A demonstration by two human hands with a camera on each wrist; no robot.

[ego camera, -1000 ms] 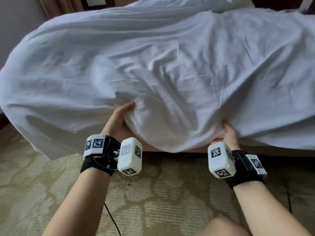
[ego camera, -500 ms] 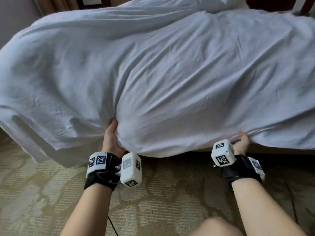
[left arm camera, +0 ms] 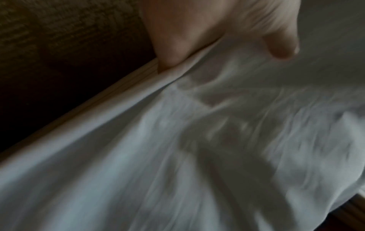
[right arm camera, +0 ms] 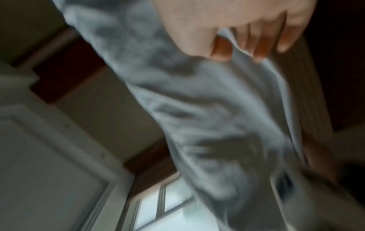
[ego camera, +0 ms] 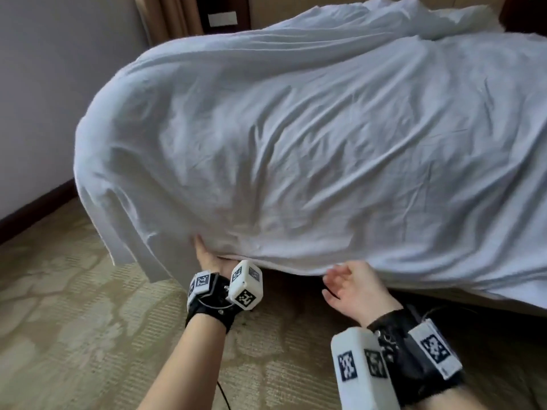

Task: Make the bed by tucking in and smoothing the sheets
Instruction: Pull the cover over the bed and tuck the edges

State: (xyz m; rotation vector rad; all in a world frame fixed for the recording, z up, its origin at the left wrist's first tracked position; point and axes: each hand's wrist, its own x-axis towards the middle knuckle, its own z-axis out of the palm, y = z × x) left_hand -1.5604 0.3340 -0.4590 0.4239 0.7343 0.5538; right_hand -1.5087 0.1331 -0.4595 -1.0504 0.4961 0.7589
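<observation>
A white sheet (ego camera: 325, 143) lies wrinkled and puffed over the bed, and its near hem hangs at the bed's front edge. My left hand (ego camera: 207, 255) grips that hem, thumb on top of the cloth and fingers hidden under it; the left wrist view shows the thumb (left arm camera: 280, 46) lying on the sheet (left arm camera: 177, 156). My right hand (ego camera: 352, 285) is just below the hem, palm turned up. In the blurred right wrist view the sheet (right arm camera: 197, 109) runs between the thumb and curled fingers (right arm camera: 260, 45).
The sheet's left end (ego camera: 127, 232) hangs off the bed corner toward the patterned carpet (ego camera: 74, 321). A pale wall (ego camera: 44, 99) with a dark skirting board (ego camera: 35, 211) stands left. The bed base (ego camera: 473, 303) shows under the hem. Bunched bedding (ego camera: 414, 16) lies at the head.
Both hands have dropped with the hem from above the mattress to the bed's front edge. The right hand has drawn back toward me. The sheet has spread and settled flatter.
</observation>
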